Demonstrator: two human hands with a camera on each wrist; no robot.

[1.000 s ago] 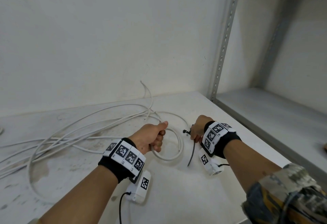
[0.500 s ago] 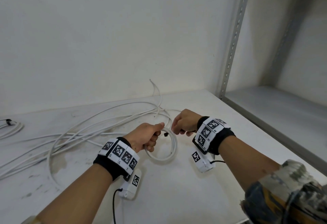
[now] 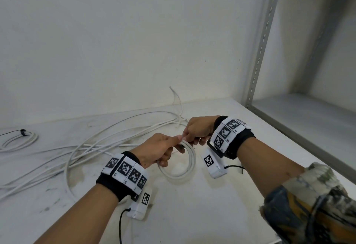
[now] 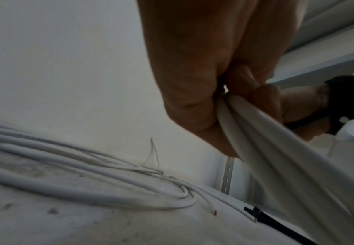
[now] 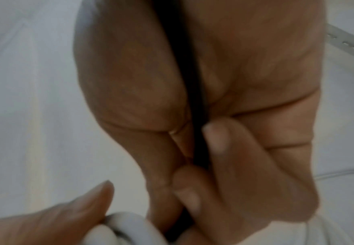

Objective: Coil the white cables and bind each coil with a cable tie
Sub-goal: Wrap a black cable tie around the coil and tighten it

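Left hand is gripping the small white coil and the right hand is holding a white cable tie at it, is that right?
Not quite: the cable tie is black, as the right wrist view shows, running through the right hand. The left hand does grip the small white coil.

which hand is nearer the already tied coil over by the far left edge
Left. The left hand sits between the tied coil and the right hand, which is farther right.
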